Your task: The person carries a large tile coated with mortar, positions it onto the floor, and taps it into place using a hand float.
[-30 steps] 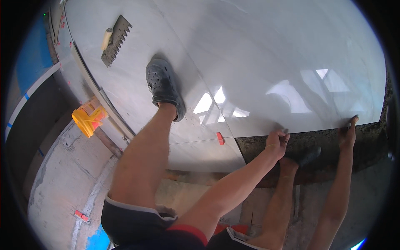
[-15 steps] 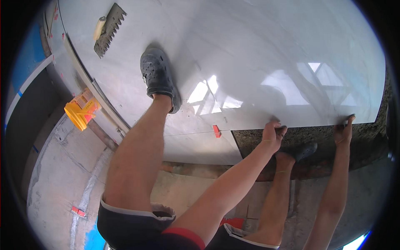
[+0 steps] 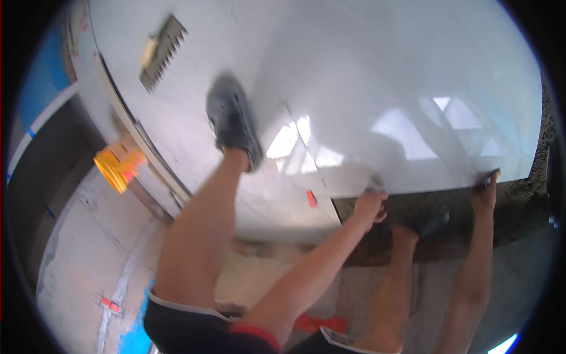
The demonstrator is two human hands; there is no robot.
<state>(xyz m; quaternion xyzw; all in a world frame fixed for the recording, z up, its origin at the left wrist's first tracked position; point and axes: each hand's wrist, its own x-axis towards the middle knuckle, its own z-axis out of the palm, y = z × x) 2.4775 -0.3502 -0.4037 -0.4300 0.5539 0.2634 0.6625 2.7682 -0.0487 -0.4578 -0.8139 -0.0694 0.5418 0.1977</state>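
A large glossy pale tile (image 3: 354,76) covers most of the upper right, its near edge raised beside a strip of dark, rough mortar (image 3: 436,203). My left hand (image 3: 370,207) is at that near edge, close to the joint with the neighbouring tile (image 3: 283,218); its fingers are curled and slightly smeared by motion. Farther right, my right hand (image 3: 486,192) grips the same edge near the tile's corner, fingertips on top. The undersides of both grips are hidden. A small red clip (image 3: 311,199) stands on the joint left of my left hand.
A notched trowel (image 3: 163,54) with a pale handle lies at the upper left. My shoe (image 3: 233,121) rests on the tiles, the other (image 3: 430,224) by the mortar. A yellow bucket (image 3: 118,168) lies beside a long straight bar (image 3: 138,133) at the left.
My left hand has slid left along the tile's edge, toward the joint, and its fingers have curled. My right hand stays at the corner. The whole view has shifted slightly.
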